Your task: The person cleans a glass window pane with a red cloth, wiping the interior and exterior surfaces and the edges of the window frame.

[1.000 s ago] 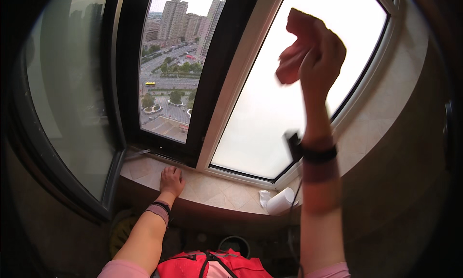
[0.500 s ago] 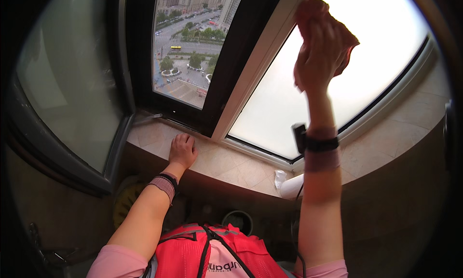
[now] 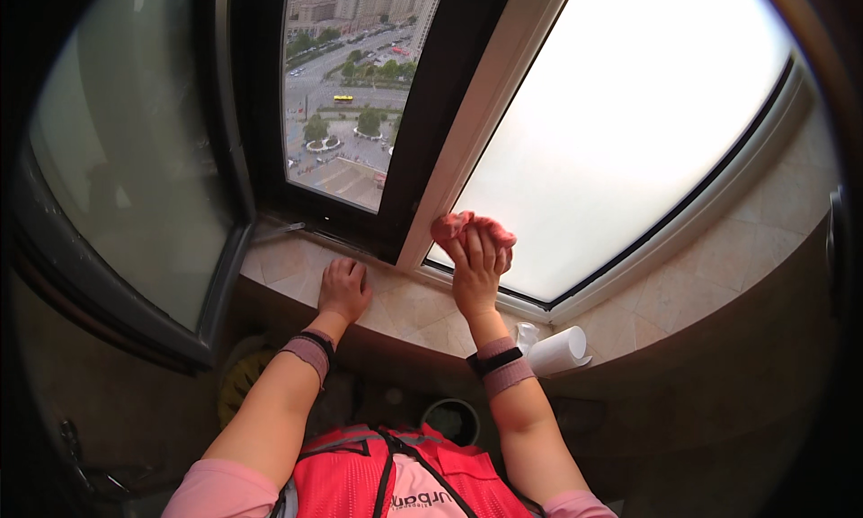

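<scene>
My right hand (image 3: 476, 271) is closed on a crumpled red cloth (image 3: 475, 226). It presses the cloth to the lower left corner of the bright frosted window pane (image 3: 620, 141), beside the pale frame post (image 3: 485, 105). Some of the cloth is hidden under the fingers. On the stone sill (image 3: 418, 302) rests my left hand (image 3: 344, 289), its fingers curled in and nothing visible in them. Both wrists wear dark bands.
At the left a dark-framed window sash (image 3: 126, 177) stands swung inward. Streets show through the dark-framed pane (image 3: 351, 96). A white roll (image 3: 557, 349) lies by the sill's edge near my right wrist. Below are a round pot (image 3: 451, 421) and a yellowish round object (image 3: 241, 383).
My right hand has brought the red cloth from high on the frosted pane down and left to its lower corner. My left hand stays on the sill.
</scene>
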Tool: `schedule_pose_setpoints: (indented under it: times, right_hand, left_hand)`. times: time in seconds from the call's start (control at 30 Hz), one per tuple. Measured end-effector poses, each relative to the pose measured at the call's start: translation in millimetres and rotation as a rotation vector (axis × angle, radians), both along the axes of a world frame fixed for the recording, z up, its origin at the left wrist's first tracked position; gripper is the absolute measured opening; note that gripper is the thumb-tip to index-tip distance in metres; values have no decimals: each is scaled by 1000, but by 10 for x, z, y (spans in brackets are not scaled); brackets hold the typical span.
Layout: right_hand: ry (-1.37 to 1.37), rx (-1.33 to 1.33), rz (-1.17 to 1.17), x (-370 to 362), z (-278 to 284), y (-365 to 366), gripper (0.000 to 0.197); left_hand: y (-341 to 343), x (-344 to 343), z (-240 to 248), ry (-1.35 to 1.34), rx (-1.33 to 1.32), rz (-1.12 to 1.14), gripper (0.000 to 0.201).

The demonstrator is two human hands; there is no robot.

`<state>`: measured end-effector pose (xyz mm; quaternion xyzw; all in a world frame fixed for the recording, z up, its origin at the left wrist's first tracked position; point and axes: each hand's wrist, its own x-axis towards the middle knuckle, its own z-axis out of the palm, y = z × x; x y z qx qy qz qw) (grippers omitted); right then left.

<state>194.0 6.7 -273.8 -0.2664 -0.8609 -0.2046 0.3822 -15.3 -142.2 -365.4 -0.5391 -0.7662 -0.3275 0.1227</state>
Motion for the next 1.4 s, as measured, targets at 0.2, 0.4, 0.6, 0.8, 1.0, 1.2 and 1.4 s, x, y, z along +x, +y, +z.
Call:
schedule_pose_setpoints:
  times: [0.2,0.4,0.6,0.8,1.0,1.2,1.4]
  right_hand:
    - [-230,-148,84,216,-496,-118,47]
    - [-315,-656,249,168,-19,-85,47]
    - [0,-413,558,426,1445,286,33]
    - [418,448,227,498,3868,43,53]
    - [118,757,213,580,4544,900,69]
    - [247,579,112,266,3336,733,81]
    - [200,374,50,233,1633,496,65]
  left_hand:
    - [12,-27,-23,-19,17,-13,25]
    - [13,-29,-27,-46,0,-6,24]
    - [63,-12,-88,-51,44,-17,22]
    - [18,-37,-111,-46,-3,24,24]
    - [24,21,-54,-35,28,-20,23]
    - [-34,-33,-47,-26,32,-11,24]
    - [-2,-37,-48,-12,18,-2,24]
